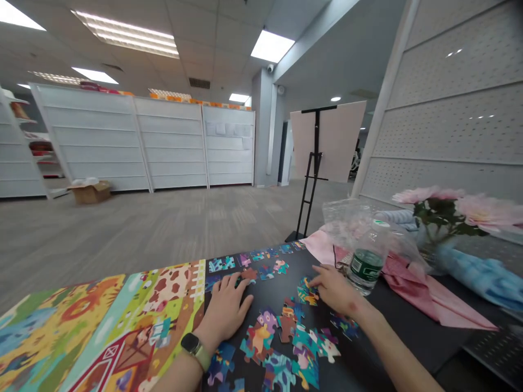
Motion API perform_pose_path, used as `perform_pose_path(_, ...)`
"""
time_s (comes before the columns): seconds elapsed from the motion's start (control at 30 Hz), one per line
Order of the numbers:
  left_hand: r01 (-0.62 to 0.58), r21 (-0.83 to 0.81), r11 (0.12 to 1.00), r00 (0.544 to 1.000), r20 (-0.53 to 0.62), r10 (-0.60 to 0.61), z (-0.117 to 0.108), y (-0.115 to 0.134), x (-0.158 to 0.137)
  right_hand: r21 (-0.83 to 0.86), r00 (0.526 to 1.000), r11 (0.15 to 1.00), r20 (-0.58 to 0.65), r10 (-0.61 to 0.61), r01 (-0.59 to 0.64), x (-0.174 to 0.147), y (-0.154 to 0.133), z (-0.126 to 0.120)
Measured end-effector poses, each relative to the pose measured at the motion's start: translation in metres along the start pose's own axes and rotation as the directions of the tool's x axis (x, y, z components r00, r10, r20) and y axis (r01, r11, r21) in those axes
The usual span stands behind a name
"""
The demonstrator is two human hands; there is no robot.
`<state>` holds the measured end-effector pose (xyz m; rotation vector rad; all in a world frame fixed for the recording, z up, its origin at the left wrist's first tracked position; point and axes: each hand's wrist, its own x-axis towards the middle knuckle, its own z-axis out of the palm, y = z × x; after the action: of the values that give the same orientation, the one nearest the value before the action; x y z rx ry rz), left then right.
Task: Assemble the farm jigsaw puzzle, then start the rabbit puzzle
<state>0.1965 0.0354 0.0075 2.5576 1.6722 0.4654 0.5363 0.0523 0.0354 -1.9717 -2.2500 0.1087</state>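
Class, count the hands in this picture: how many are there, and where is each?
2: the left hand beside the cow picture, the right hand beside the bottle. Neither is hidden.

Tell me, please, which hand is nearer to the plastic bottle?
Right. The right hand is just beside the bottle; the left hand is farther away, near the farm picture.
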Motion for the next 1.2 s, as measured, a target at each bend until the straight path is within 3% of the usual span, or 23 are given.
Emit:
perform_pose_path(0.13,-0.002,-0.001,1.0,1.0,0.008,0.002,0.001,-0.001,0.0,-0.025,1.0,1.0,-0.004,-0.001,0.001,-0.009,-0.002,0.019)
perform_pose_path(0.5,0.013,0.011,1.0,1.0,0.014,-0.013,-0.001,0.0,0.0,-0.098,0.996,0.995,-0.089,-0.03,0.022,0.06,-0.011,0.022)
perform_pose_path(0.77,0.013,0.001,1.0,0.999,0.029,-0.013,-0.003,0.0,-0.001,-0.092,0.963,0.96,-0.036,-0.267,0.263,0.054,-0.037,0.036)
perform_pose_path(0.97,0.012,0.001,1.0,1.0,0.022,-0.012,-0.001,0.0,0.001,-0.117,0.975,0.973,-0.083,-0.207,0.197,0.046,-0.05,0.035)
perform_pose_path(1.2,0.009,0.0,1.0,1.0,0.024,-0.009,0.002,-0.001,0.0,-0.086,0.993,0.996,-0.106,-0.042,0.033,0.053,-0.022,0.034)
